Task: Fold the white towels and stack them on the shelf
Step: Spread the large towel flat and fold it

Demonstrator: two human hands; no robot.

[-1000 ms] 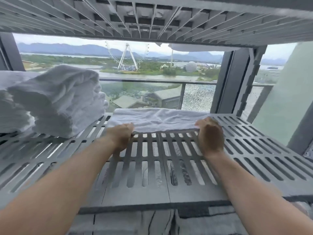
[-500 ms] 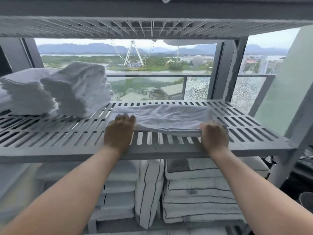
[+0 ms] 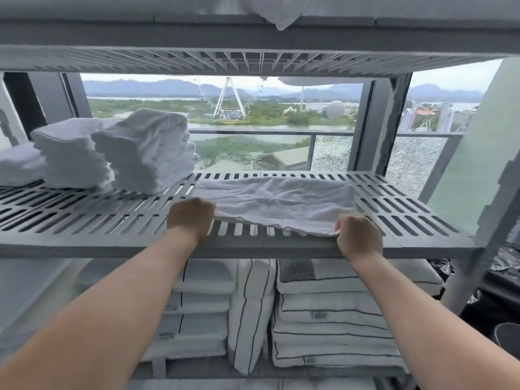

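Note:
A folded white towel [image 3: 281,202] lies flat on the grey slatted shelf [image 3: 84,220], right of centre. My left hand [image 3: 191,216] grips its near left corner. My right hand [image 3: 357,235] grips its near right corner, and that front edge is lifted slightly off the slats near the shelf's front rim. Two stacks of folded white towels [image 3: 149,149] [image 3: 70,156] stand on the shelf's left part, with another low pile [image 3: 19,164] at the far left edge.
A second slatted shelf [image 3: 253,52] hangs close above, with white cloth [image 3: 278,12] drooping over its edge. Below are striped white cushions [image 3: 323,319] stacked tightly. A shelf post [image 3: 486,235] stands at right. A window and balcony rail are behind.
The view has dropped and pulled back from the shelf. Both hands have drawn the towel's near edge toward the shelf's front rim, the right corner now lifted.

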